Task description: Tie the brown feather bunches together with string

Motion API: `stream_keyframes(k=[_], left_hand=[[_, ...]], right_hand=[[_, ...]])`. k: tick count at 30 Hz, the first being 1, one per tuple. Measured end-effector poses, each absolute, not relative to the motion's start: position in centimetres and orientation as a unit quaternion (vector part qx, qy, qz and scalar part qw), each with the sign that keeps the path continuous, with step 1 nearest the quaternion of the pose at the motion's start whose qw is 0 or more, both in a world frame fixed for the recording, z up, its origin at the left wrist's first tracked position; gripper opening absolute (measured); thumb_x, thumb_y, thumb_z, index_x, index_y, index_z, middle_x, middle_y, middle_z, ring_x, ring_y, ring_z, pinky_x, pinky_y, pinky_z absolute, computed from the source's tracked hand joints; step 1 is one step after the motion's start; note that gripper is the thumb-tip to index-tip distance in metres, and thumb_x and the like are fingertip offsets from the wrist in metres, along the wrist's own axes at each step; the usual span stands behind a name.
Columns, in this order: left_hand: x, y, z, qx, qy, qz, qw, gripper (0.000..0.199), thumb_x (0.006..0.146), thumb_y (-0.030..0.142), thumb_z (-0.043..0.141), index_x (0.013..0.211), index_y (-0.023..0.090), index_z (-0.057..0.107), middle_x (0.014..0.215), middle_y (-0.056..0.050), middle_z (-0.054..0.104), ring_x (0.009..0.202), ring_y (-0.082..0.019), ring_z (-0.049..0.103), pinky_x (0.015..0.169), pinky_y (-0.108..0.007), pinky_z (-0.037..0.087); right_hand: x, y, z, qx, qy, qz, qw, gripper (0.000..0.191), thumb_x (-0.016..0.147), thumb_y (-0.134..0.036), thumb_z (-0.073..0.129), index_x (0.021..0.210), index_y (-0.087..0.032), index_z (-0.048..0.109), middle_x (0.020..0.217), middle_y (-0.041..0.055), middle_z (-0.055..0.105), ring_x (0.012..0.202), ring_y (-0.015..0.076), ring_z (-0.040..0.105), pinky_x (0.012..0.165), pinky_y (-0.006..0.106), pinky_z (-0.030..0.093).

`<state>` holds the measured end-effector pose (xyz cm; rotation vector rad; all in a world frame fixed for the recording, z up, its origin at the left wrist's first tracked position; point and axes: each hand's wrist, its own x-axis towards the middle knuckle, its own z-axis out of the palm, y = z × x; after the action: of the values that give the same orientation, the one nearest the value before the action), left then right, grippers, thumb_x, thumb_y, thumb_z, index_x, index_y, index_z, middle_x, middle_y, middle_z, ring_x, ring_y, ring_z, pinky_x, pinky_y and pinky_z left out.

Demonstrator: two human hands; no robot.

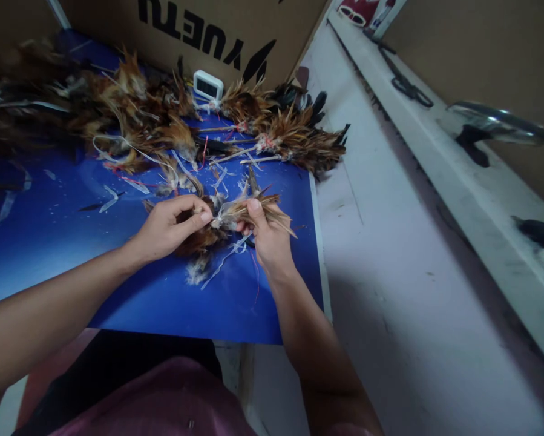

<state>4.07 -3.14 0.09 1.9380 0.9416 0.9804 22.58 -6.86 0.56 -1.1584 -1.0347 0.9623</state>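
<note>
My right hand (267,233) is closed round a small bundle of brown feathers (242,212), its thumb on top and the feather tips pointing right. My left hand (176,224) pinches with thumb and forefinger at the pale, bound end of that bundle; what lies between the fingertips is too small to make out. Under and between the hands more brown feathers (201,242) lie on the blue table (140,303), with a grey fluffy tuft toward me. A clear plastic strip (221,263) and a thin red thread hang near my right wrist.
Brown feather heaps (131,103) cover the table's back and left. Tied feather bunches on sticks (294,139) lie at the back right. A small white digital device (208,85) stands before a cardboard box (181,30). A white wall (367,200) borders the right edge.
</note>
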Motion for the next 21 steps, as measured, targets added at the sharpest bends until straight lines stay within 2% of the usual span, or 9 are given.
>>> stream_keyframes(k=[2, 4, 9, 15, 21], left_hand=[[4.2, -3.4, 0.1, 0.724, 0.387, 0.358, 0.445, 0.025, 0.085, 0.041, 0.06, 0.087, 0.017, 0.066, 0.063, 0.001, 0.063, 0.056, -0.012, 0.056, 0.054, -0.023, 0.043], [4.3, -3.5, 0.2, 0.711, 0.396, 0.344, 0.469, 0.026, 0.081, 0.041, 0.062, 0.09, 0.016, 0.067, 0.06, 0.002, 0.062, 0.053, -0.011, 0.055, 0.051, -0.021, 0.042], [4.5, -3.8, 0.5, 0.7, 0.422, 0.338, 0.467, 0.018, 0.075, 0.032, 0.063, 0.077, 0.016, 0.067, 0.054, 0.003, 0.06, 0.049, -0.01, 0.053, 0.049, -0.02, 0.041], [4.7, -3.7, 0.8, 0.687, 0.452, 0.332, 0.461, 0.011, 0.069, 0.028, 0.063, 0.069, 0.017, 0.064, 0.053, 0.002, 0.062, 0.047, -0.011, 0.056, 0.048, -0.02, 0.043], [4.7, -3.6, 0.7, 0.672, 0.474, 0.328, 0.465, 0.003, 0.064, 0.022, 0.059, 0.063, 0.019, 0.06, 0.046, 0.004, 0.06, 0.042, -0.012, 0.055, 0.043, -0.02, 0.04]], right_hand=[[22.5, -7.0, 0.5, -0.518, -0.465, 0.402, 0.595, 0.028, 0.085, -0.046, 0.062, 0.077, -0.019, 0.066, 0.054, -0.0038, 0.062, 0.048, 0.0094, 0.056, 0.048, 0.024, 0.042], [22.3, -7.2, 0.5, -0.532, -0.483, 0.391, 0.575, 0.03, 0.085, -0.047, 0.06, 0.078, -0.019, 0.067, 0.056, -0.0034, 0.063, 0.049, 0.0095, 0.056, 0.05, 0.025, 0.043], [22.0, -7.5, 0.4, -0.528, -0.507, 0.39, 0.559, 0.029, 0.087, -0.047, 0.059, 0.084, -0.02, 0.069, 0.059, -0.0028, 0.064, 0.053, 0.0099, 0.058, 0.054, 0.026, 0.046], [21.5, -7.8, 0.7, -0.523, -0.494, 0.391, 0.575, 0.022, 0.087, -0.042, 0.06, 0.084, -0.022, 0.069, 0.062, -0.0034, 0.066, 0.054, 0.0096, 0.059, 0.055, 0.026, 0.048], [21.3, -7.8, 0.5, -0.516, -0.49, 0.395, 0.582, 0.021, 0.088, -0.04, 0.059, 0.084, -0.022, 0.07, 0.063, -0.0032, 0.066, 0.054, 0.0096, 0.059, 0.053, 0.026, 0.047]])
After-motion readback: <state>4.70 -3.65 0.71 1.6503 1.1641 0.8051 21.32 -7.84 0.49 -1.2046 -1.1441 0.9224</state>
